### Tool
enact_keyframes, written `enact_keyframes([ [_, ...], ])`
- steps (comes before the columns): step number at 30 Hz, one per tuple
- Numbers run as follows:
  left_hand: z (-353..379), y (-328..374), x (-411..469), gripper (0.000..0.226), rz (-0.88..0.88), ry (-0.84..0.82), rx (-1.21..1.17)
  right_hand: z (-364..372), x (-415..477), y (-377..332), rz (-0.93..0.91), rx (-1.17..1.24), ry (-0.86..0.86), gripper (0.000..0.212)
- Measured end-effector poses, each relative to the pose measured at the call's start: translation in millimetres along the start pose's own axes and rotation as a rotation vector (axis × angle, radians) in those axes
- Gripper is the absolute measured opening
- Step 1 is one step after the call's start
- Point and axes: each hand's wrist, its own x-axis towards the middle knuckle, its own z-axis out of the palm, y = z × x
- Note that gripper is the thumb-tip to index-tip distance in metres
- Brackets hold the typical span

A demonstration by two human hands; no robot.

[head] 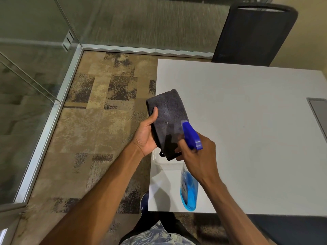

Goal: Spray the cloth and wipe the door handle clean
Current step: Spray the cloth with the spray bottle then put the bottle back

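A folded dark grey cloth (168,119) is held up over the near left corner of the white table (247,121). My left hand (147,133) grips its left side, thumb on top. My right hand (198,154) grips a clear spray bottle (189,190) with blue liquid in it. Its blue spray head (191,135) points at the cloth from close range. No door handle is in view.
A clear plastic container (157,161) sits on the table under the cloth. A black mesh chair (254,34) stands at the table's far side. Glass walls in metal frames (53,110) run along the left and back. Patterned carpet (106,121) covers the floor to the left.
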Motion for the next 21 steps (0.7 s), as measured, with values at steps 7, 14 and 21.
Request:
enact_keyframes([
  [7,4,3,-1,0.048,0.021,0.032,-0.003,0,-13,10,0.042,0.012,-0.017,0.025],
  [14,5,1,-3,0.048,0.024,0.022,0.000,1,-25,16,0.072,-0.029,-0.017,0.014],
  [21,5,1,-6,0.049,0.032,0.033,0.009,-6,-37,18,0.050,-0.006,-0.030,0.006],
])
